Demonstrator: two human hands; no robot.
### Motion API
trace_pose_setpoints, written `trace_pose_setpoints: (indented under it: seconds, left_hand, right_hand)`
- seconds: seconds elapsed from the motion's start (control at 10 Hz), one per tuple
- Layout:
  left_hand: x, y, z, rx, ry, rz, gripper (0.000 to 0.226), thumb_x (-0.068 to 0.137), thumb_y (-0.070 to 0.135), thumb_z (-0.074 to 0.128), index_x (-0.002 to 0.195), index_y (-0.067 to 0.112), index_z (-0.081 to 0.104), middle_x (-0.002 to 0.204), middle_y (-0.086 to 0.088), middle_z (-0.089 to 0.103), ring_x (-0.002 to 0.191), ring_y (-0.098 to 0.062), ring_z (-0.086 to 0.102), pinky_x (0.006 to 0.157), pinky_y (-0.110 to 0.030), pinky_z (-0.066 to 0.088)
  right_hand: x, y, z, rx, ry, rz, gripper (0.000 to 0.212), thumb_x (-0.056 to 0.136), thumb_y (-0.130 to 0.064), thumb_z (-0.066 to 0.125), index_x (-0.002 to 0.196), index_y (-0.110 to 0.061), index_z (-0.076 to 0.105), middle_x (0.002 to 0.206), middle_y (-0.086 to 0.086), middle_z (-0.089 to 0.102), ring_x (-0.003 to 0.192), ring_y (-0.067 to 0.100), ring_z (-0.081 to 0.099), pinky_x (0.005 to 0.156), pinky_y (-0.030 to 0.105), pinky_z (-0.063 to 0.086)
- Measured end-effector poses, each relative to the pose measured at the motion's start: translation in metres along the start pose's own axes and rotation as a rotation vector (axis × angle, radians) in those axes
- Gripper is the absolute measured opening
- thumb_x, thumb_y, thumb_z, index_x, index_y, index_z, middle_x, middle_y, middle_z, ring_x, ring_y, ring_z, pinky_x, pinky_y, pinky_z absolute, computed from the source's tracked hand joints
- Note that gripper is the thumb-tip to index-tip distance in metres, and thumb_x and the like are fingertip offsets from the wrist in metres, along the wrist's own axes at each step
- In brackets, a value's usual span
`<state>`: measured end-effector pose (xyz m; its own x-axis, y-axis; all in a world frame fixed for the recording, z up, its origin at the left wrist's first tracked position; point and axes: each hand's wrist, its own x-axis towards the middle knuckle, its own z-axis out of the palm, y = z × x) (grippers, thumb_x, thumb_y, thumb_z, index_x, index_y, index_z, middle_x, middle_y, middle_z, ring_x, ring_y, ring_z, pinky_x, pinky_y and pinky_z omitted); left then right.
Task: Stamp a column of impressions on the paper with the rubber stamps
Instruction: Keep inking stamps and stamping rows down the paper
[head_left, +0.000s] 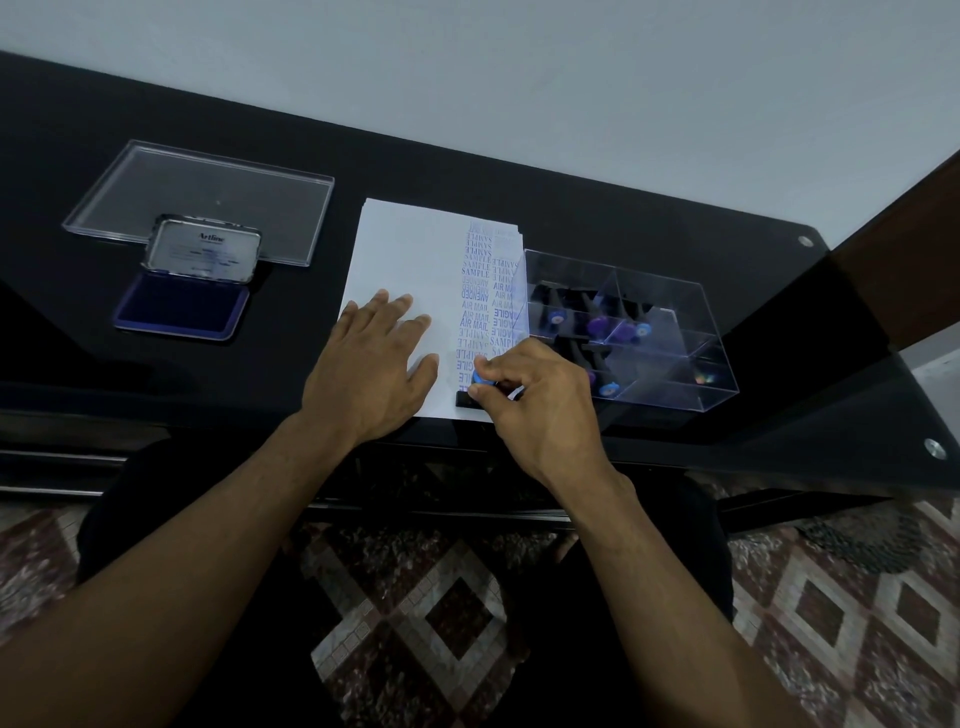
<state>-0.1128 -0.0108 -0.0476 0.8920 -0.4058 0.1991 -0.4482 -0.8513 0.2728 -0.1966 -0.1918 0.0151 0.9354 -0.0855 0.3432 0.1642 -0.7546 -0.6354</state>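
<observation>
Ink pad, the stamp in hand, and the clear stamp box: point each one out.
ink pad (182, 306), head view, on the blue inked surface.
stamp (484, 378), head view, on its blue knob, pinched by the right hand (540, 410).
clear stamp box (675, 312), head view, on its transparent upper wall.

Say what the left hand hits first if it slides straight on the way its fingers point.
The left hand lies flat on the paper, fingers pointing away and slightly right. Going straight on, it would likely cross bare paper and reach the column of blue stamped words first, though the exact line is hard to judge.
</observation>
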Motion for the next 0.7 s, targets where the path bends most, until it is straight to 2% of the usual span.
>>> trace_pose_setpoints:
  seconds: [0.3,0.7]
  left_hand:
    - [0.0004,-0.0004,-0.0002,-0.002,0.005,0.000,0.062,0.098,0.053,0.033,0.146,0.018,0.051,0.159,-0.008,0.038,0.151,-0.027,0.026,0.124,-0.046,0.014]
    - [0.0005,-0.0008,0.0008,-0.002,0.008,0.005,0.062,0.098,0.053,0.033,0.146,0.018,0.050,0.159,-0.008,0.039,0.151,-0.027,0.025,0.124,-0.047,0.016]
  right_hand:
    - [0.0006,0.0014,0.0003,0.021,0.001,0.014,0.015,0.077,-0.011,0.082,0.092,-0.009,0.078,0.084,-0.002,0.068,0.074,0.008,0.064,0.075,0.023,0.054]
    - [0.0008,0.0028,0.0001,0.052,-0.007,0.036,0.018,0.076,-0.011,0.084,0.093,-0.010,0.078,0.086,-0.005,0.067,0.075,0.006,0.064,0.075,0.024,0.055]
